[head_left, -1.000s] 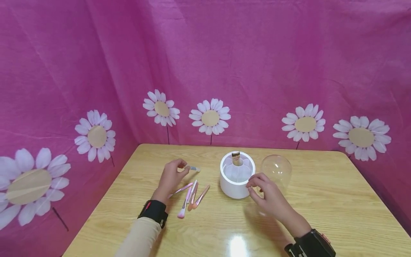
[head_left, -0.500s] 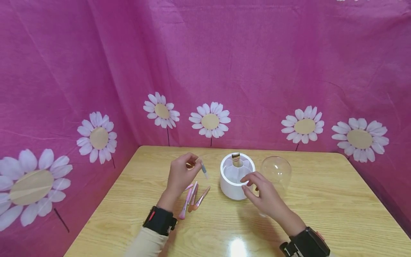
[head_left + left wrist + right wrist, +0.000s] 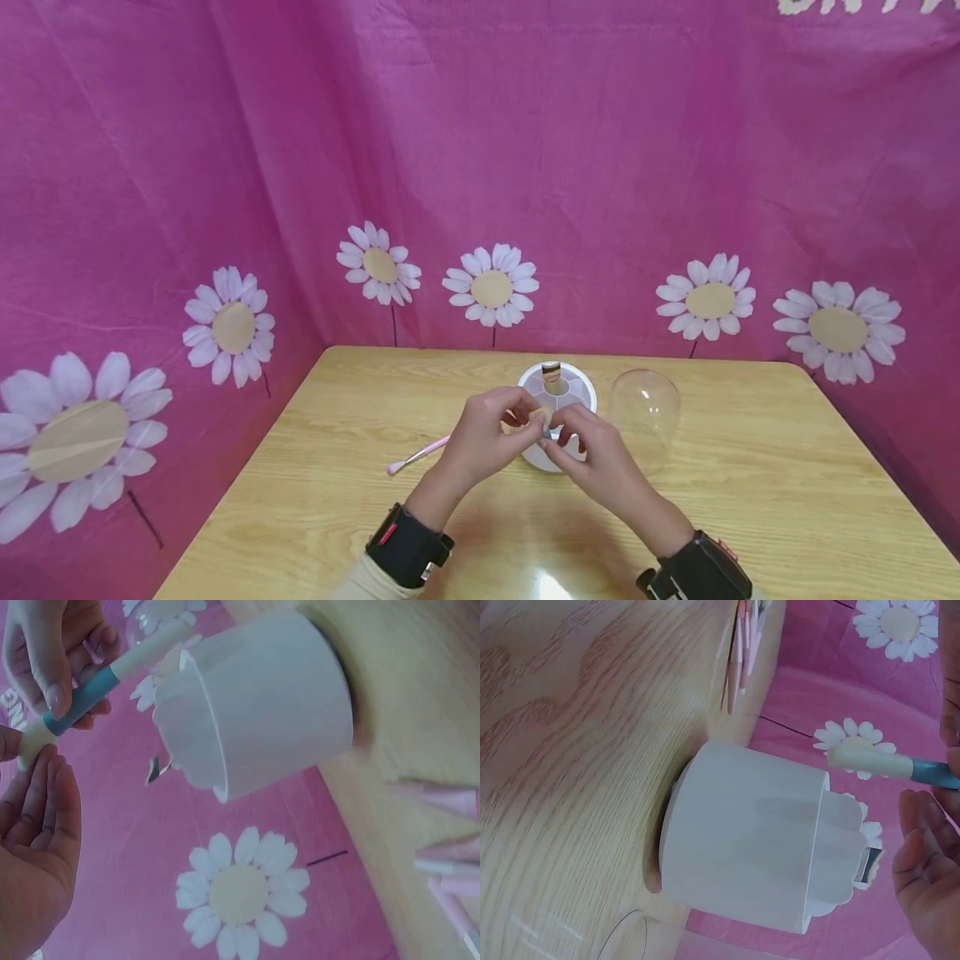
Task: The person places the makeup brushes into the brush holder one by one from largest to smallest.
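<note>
Above the front of a round white makeup organizer (image 3: 277, 705), my two hands meet on one makeup brush (image 3: 91, 697) with a teal middle and cream ends. My left hand (image 3: 483, 435) pinches one cream end between thumb and fingers. The thumb and fingers of my right hand (image 3: 600, 460) hold the teal part. The brush's other cream end sticks out past the organizer's rim in the left wrist view. Inside the organizer are scalloped dividers, and a dark-and-gold-topped item (image 3: 552, 377) stands in it.
A clear dome (image 3: 647, 408) stands right of the organizer. One pink makeup brush (image 3: 418, 455) lies on the wooden table (image 3: 337, 400) to the left. Several pink brushes (image 3: 742, 645) lie together, hidden behind my left arm in the head view. A pink flowered cloth hangs behind.
My left hand has lifted the teal brush from the table's left side and carried it right to the organizer. My right hand has moved slightly left and taken hold of the brush.
</note>
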`<state>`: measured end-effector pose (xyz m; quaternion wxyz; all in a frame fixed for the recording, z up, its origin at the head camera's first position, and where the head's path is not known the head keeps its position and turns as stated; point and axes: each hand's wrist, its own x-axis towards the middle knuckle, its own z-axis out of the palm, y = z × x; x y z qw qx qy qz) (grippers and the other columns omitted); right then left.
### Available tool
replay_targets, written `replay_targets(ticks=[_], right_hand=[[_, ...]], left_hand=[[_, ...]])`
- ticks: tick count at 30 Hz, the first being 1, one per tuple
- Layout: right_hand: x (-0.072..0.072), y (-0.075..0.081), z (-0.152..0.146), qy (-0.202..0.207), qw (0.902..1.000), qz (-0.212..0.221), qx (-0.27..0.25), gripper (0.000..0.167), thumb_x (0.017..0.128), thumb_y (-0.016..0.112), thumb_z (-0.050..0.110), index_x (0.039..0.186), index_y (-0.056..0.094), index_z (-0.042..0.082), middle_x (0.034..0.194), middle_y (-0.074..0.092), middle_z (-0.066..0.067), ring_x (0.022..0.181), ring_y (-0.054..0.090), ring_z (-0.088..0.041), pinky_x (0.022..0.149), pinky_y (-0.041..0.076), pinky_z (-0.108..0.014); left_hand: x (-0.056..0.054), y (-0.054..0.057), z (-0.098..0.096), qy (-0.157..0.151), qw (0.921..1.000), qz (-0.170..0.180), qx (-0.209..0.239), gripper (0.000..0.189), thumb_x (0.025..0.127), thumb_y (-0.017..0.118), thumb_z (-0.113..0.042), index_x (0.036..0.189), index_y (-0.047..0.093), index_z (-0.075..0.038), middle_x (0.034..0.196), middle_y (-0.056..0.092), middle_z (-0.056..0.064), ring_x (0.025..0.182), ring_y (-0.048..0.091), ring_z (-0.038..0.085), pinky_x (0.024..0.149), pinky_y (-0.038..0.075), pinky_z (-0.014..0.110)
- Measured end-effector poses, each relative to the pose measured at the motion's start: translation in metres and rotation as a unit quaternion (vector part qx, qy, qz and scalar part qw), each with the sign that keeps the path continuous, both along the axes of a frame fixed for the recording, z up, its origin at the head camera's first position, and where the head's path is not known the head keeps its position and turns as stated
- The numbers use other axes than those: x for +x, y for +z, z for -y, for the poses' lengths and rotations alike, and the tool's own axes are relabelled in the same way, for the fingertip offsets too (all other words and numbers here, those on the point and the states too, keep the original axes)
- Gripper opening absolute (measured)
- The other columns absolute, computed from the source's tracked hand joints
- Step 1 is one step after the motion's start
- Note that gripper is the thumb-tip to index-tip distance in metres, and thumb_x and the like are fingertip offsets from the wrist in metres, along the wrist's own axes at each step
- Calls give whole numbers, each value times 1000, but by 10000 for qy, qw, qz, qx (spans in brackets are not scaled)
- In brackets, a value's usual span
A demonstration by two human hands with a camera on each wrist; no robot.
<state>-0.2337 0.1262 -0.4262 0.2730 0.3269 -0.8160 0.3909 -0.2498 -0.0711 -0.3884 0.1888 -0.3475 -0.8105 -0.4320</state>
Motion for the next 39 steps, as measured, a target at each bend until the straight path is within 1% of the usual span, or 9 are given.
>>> replay_targets(ticks=[4, 8, 12, 16, 19, 23, 29, 35, 39], right_hand=[[2, -3, -5, -133, 9999, 15, -11, 20, 83, 79, 1, 93, 66, 12, 84, 61, 6, 71, 60, -12, 54, 47, -25], [2, -5, -15, -474, 9988, 90, -125, 19, 82, 80, 0, 90, 66, 10, 81, 62, 7, 69, 58, -8, 53, 47, -25], [0, -3, -27, -932, 9951, 196, -276, 18, 82, 79, -1, 91, 67, 8, 77, 63, 6, 67, 56, -3, 53, 47, -26], [-3, 1, -37, -1348, 9896, 259, -424, 17, 82, 80, -1, 89, 66, 8, 78, 64, 3, 67, 57, -5, 54, 47, -26], [-5, 5, -42, -1564, 9861, 260, -503, 17, 83, 80, 0, 88, 65, 7, 79, 65, 0, 67, 59, -7, 54, 49, -27], [-6, 9, -47, -1709, 9829, 360, -578, 16, 84, 79, 1, 90, 65, 6, 80, 67, -2, 69, 60, -8, 54, 49, -28], [-8, 14, -52, -1743, 9807, 587, -657, 14, 87, 78, 5, 95, 66, 7, 85, 68, -3, 72, 60, -10, 57, 49, -25], [-13, 14, -48, -1694, 9815, 423, -781, 14, 87, 78, 3, 95, 67, 6, 86, 69, -2, 72, 61, -8, 57, 50, -25], [-18, 18, -42, -1662, 9821, 303, -827, 16, 86, 78, 0, 97, 68, 5, 86, 69, -3, 72, 61, -8, 56, 51, -29]], left_hand=[[0, -9, -8, 68, 9998, 173, 104, 5, 95, 71, -15, 94, 72, -10, 84, 71, -4, 77, 64, 5, 70, 56, 20], [-4, -18, -13, 680, 9969, 370, 130, 11, 99, 67, -18, 95, 74, -10, 80, 70, -3, 75, 64, 5, 67, 55, 20], [-7, -29, -19, 1267, 9887, 486, -631, 12, 97, 68, -21, 93, 76, -13, 81, 69, -6, 73, 61, 4, 63, 51, 18], [-9, -43, -26, 1559, 9746, 276, -1582, 11, 90, 74, -23, 95, 78, -14, 89, 73, -5, 78, 64, 8, 62, 50, 21], [-10, -52, -31, 1661, 9677, 207, -1887, 15, 88, 79, -25, 97, 79, -14, 93, 73, -2, 83, 67, 13, 62, 53, 25], [-12, -57, -34, 1725, 9635, 214, -2038, 20, 87, 81, -30, 96, 78, -14, 91, 71, -1, 81, 63, 14, 60, 51, 24], [-12, -56, -29, 1776, 9613, 23, -2108, 22, 85, 83, -34, 94, 75, -16, 90, 70, -4, 79, 59, 12, 55, 47, 22], [-9, -54, -22, 1807, 9615, 171, -2064, 22, 84, 84, -34, 92, 74, -16, 92, 71, -3, 80, 59, 13, 56, 46, 22], [-7, -55, -17, 1816, 9615, 214, -2050, 22, 86, 82, -36, 95, 74, -17, 103, 70, -1, 89, 61, 15, 60, 50, 24]])
